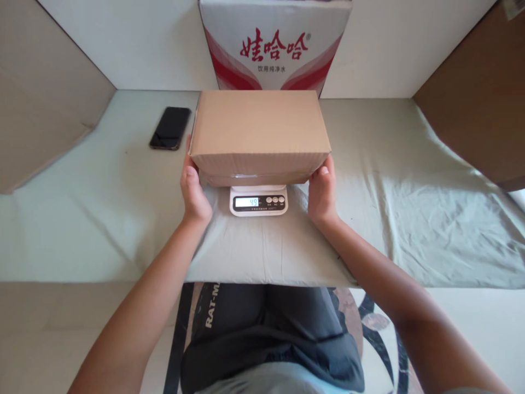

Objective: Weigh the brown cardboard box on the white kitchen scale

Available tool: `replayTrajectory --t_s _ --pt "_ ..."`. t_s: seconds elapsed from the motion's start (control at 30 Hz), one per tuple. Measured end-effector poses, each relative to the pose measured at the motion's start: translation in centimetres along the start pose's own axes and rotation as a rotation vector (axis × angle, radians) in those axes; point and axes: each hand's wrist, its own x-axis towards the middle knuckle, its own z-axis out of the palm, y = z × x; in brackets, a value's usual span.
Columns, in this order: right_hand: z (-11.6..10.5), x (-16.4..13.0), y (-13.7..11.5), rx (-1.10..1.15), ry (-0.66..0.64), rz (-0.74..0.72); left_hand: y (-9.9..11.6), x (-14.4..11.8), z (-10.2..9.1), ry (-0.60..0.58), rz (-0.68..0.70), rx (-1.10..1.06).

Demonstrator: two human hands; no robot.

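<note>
Two hands grip the cardboard box (259, 134) at its near corners, left hand (194, 191) & right hand (322, 191), box resting on the scale (258, 200) atop the sheet-covered bench (410, 219). Weighing step, display lit; next calls for letting go w/o tipping it

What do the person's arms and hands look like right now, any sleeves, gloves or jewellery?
Both arms are bare to the picture's lower edge, no sleeves showing. The left hand and right hand wear no gloves; no rings, watch or wristbands show. Fingernails look short and unpainted.
</note>
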Motion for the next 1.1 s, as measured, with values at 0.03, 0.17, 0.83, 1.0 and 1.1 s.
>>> replayTrajectory --t_s 0.03,0.17,0.83,1.0,1.1 --pt "0.0 0.0 0.0 -0.001 0.002 -0.003 -0.2 0.1 -0.2 -0.006 -0.006 0.018" --pt "0.1 0.0 -0.1 -0.001 0.003 -0.007 -0.8 0.4 -0.9 0.032 -0.011 0.074" --pt "0.9 0.0 -2.2 0.019 0.001 0.090 0.6 -0.2 0.0 -0.022 -0.003 -0.009" --pt "0.7 -0.1 -1.6 -0.006 -0.013 0.058 0.4 -0.1 -0.4 -0.043 0.020 -0.009" --pt "0.6 -0.1 -1.3 0.009 -0.012 0.044 0.1 0.1 -0.9 -0.061 -0.051 0.012"
